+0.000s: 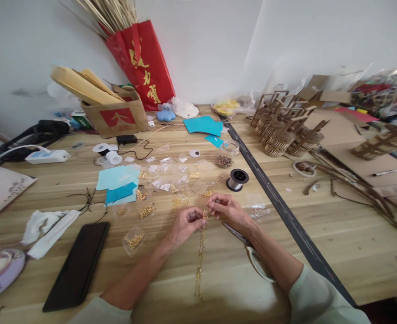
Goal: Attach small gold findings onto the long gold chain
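My left hand [187, 225] pinches the top end of a gold chain [200, 261], which runs down over the wooden table toward its front edge. Close against it, my right hand [228, 209] has thumb and forefinger together at a small gold ring-like piece [204, 214] on the chain's end. What the right fingertips grip there is too small to make out. Under my right forearm lies a pair of scissors [261, 265], partly hidden. Small bags of gold beads [146, 210] and silvery bits [165, 186] are spread beyond my hands.
A wire spool [237, 179] stands behind my right hand, beside a dark strip [269, 189] crossing the table. At left lie a black phone [78, 265] and blue cards [120, 193]. Bamboo baskets [282, 126] fill the back right; a cardboard box [117, 118] stands back left.
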A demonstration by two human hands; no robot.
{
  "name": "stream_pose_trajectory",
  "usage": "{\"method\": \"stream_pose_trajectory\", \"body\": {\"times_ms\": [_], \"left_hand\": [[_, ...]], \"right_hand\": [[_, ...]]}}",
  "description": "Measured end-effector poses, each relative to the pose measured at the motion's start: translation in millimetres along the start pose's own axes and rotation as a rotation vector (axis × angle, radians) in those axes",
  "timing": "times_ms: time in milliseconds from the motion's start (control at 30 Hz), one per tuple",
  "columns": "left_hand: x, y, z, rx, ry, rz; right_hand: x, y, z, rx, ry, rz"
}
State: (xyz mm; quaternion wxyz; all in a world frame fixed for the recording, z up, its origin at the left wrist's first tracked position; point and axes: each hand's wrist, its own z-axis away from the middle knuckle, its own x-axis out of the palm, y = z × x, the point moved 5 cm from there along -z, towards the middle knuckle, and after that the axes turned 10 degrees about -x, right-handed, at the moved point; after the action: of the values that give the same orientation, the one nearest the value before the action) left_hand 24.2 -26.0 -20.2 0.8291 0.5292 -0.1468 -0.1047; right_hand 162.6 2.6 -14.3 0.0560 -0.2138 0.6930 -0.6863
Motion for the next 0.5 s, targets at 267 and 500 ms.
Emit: {"method": "stream_pose_trajectory", "body": {"times_ms": [267, 500], "left_hand": [[-0.9, -0.1, 1.5, -0.015, -0.017, 0.034], [-0.4, 0.5, 2.5, -0.004, -0.008, 0.017]], "right_hand": [[-2.3, 3.9, 0.0, 0.006, 0.005, -0.014], [-1.4, 3.2, 0.8, 0.008, -0.02, 0.007]]}}
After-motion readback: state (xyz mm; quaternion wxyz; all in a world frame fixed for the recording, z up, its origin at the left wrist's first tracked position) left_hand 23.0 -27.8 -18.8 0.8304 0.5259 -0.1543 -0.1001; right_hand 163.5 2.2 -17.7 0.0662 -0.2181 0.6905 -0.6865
